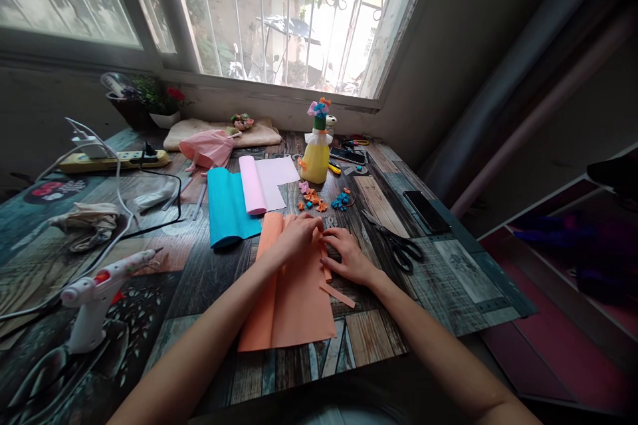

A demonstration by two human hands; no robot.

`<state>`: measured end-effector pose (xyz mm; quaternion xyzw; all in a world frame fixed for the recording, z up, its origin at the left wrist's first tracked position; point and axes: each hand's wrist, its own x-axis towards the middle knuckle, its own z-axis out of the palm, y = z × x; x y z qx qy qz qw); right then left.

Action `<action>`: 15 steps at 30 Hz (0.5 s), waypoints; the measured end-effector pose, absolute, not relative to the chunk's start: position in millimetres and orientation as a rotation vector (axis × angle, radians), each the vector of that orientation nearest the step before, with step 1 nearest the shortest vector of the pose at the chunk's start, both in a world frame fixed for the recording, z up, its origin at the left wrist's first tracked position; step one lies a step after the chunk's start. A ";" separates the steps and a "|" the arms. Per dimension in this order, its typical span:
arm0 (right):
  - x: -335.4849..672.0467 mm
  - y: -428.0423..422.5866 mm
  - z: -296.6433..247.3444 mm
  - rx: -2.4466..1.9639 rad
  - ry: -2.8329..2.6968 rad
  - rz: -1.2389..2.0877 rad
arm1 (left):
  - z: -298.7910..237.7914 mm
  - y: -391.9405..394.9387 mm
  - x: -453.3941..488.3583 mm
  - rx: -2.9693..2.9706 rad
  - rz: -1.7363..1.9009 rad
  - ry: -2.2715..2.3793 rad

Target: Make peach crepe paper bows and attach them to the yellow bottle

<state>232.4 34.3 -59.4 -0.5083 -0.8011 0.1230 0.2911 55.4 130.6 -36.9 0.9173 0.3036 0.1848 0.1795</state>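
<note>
A sheet of orange crepe paper (304,309), partly rolled along its left side, lies in front of me. Over its upper part, my left hand (300,238) is closed, fingertips pinching a small piece of orange crepe paper. My right hand (347,257) meets it from the right, fingers bent around a narrow orange crepe paper strip (327,271) at the sheet's right edge. The fingers partly hide what they hold. Another thin orange strip (339,294) lies loose below my right hand. Small orange bows (313,198) and blue bows (341,199) sit just beyond my hands.
Black scissors (399,242) and a phone (426,211) lie to the right. Blue (229,206) and pink crepe rolls (252,184) are at left. A decorated yellow bottle (316,158) stands behind the bows. A glue gun (94,299) with cables stands far left.
</note>
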 end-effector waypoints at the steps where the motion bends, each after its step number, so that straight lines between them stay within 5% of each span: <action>1: 232.7 34.4 -59.5 -1.349 -2.134 0.331 | -36.8 130.5 55.4 2.596 0.515 0.860; 15: 237.3 37.2 -60.8 -1.325 -2.109 0.372 | -41.4 136.4 54.0 2.579 0.523 0.923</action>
